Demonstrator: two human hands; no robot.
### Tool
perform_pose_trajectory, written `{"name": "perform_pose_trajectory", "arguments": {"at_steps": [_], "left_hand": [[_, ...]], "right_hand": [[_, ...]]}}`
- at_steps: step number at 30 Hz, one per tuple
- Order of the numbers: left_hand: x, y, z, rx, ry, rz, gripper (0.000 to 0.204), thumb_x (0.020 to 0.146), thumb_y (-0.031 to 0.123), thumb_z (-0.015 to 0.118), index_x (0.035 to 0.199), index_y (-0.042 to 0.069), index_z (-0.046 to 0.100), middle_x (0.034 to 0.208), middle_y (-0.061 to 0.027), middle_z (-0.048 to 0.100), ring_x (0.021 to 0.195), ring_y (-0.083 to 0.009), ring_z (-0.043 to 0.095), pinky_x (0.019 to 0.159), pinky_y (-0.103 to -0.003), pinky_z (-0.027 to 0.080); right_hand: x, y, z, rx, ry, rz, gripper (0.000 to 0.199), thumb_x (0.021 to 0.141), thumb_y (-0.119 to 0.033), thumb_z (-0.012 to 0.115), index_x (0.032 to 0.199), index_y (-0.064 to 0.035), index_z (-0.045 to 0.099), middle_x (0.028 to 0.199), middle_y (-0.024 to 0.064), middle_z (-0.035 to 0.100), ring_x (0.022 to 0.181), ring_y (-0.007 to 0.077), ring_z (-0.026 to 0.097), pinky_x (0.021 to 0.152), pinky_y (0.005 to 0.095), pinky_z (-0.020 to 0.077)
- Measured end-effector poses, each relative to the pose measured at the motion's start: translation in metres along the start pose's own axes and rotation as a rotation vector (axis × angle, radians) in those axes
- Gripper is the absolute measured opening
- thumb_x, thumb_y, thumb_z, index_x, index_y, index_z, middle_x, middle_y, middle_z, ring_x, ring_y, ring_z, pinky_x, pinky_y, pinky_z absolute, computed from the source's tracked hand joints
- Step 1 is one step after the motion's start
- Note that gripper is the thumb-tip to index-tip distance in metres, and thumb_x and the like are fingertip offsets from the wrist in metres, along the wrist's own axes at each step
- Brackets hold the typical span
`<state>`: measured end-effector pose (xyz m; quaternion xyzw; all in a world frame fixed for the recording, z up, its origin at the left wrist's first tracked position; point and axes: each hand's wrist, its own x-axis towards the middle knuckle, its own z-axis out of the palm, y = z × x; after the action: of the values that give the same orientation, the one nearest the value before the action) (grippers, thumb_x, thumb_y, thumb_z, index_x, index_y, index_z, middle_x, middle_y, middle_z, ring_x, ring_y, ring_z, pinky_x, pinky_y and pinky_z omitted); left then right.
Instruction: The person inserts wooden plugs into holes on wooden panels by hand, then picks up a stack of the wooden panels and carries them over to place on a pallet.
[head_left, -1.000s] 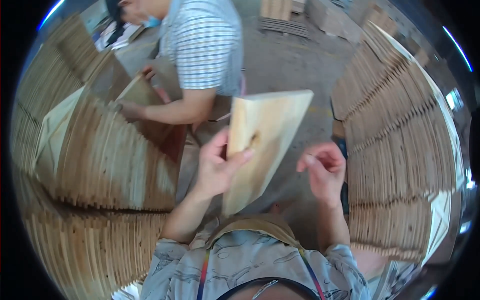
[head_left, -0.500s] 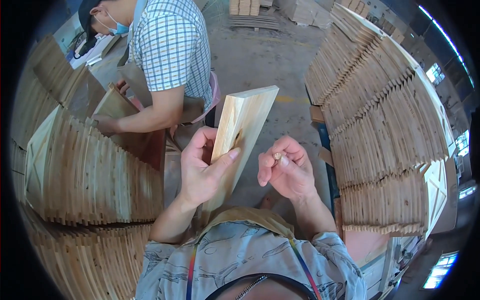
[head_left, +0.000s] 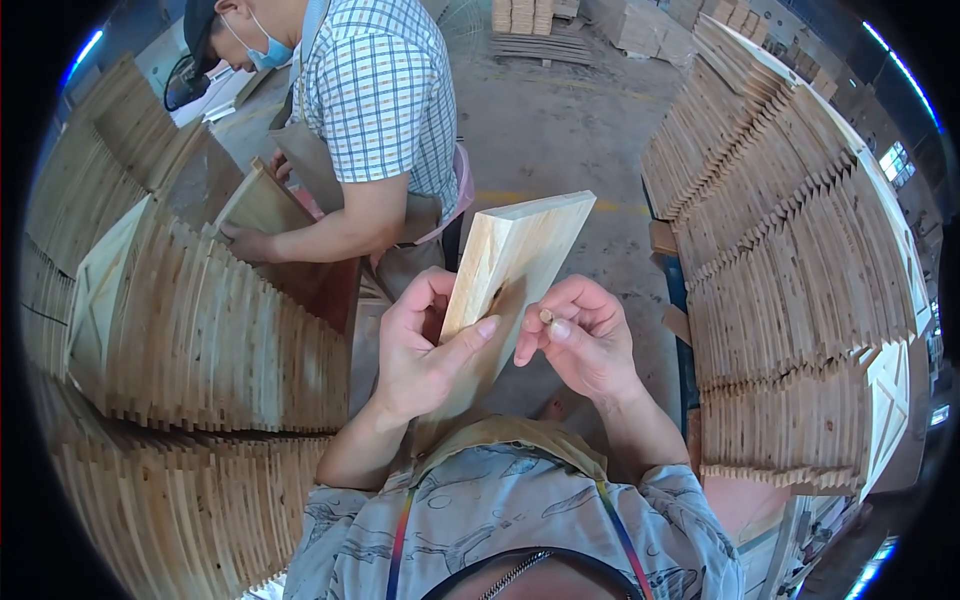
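Note:
My left hand grips a pale wooden board from its left side and holds it up on edge, tilted away from me. My right hand sits just right of the board, with thumb and forefinger pinched on a small brownish bit close to the board's face. A dark spot shows on the board beside my left thumb.
Rows of stacked wooden boards stand on edge at my left and at my right. Across from me a person in a checked shirt and apron bends over a board with both hands. Bare concrete floor and more stacks lie beyond.
The board has turned more edge-on and moved up in view. My right hand has closed in from an open reach to a pinch next to the board.

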<state>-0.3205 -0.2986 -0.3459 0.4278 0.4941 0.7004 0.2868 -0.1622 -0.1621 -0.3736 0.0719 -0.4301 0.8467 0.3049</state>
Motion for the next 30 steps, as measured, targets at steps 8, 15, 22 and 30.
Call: {"name": "perform_pose_trajectory", "arguments": {"at_steps": [8,15,22,30], "left_hand": [[-0.009,0.006,-0.001,0.026,0.009,0.005,0.037,0.087,-0.002,0.079,0.119,0.002,0.060,0.113,-0.0053,0.071,0.101,-0.0093,0.066,0.089,-0.027,0.054],[-0.013,0.007,-0.002,0.004,0.050,-0.008,0.036,0.088,-0.003,0.078,0.120,0.002,0.061,0.112,-0.0039,0.070,0.100,-0.0086,0.065,0.088,-0.027,0.054],[-0.014,0.002,-0.004,0.015,0.041,0.001,0.036,0.089,-0.004,0.078,0.120,0.001,0.061,0.113,-0.0040,0.070,0.100,-0.0086,0.066,0.088,-0.027,0.054],[-0.009,-0.002,0.002,0.009,0.063,-0.015,0.035,0.089,-0.001,0.078,0.120,0.001,0.061,0.111,-0.0051,0.071,0.098,-0.0085,0.066,0.087,-0.026,0.054]], "right_hand": [[0.001,0.000,0.002,-0.082,-0.029,-0.032,0.016,0.101,-0.001,0.064,0.116,0.0010,0.063,0.105,0.0148,0.071,0.088,0.0259,0.074,0.076,0.0405,0.0634],[-0.001,-0.007,0.009,-0.375,-0.017,-0.070,0.020,0.098,0.004,0.066,0.118,0.0028,0.063,0.102,0.0111,0.068,0.087,0.0201,0.072,0.076,0.0343,0.0623],[-0.002,-0.009,0.012,-0.506,-0.036,-0.113,0.019,0.097,0.006,0.066,0.116,0.0036,0.065,0.101,0.0098,0.068,0.084,0.0162,0.071,0.075,0.0306,0.0614],[-0.002,-0.013,0.018,-0.430,0.102,-0.041,0.012,0.097,0.006,0.066,0.108,0.0022,0.065,0.101,0.0101,0.071,0.082,0.0159,0.072,0.072,0.0297,0.0608]]}}
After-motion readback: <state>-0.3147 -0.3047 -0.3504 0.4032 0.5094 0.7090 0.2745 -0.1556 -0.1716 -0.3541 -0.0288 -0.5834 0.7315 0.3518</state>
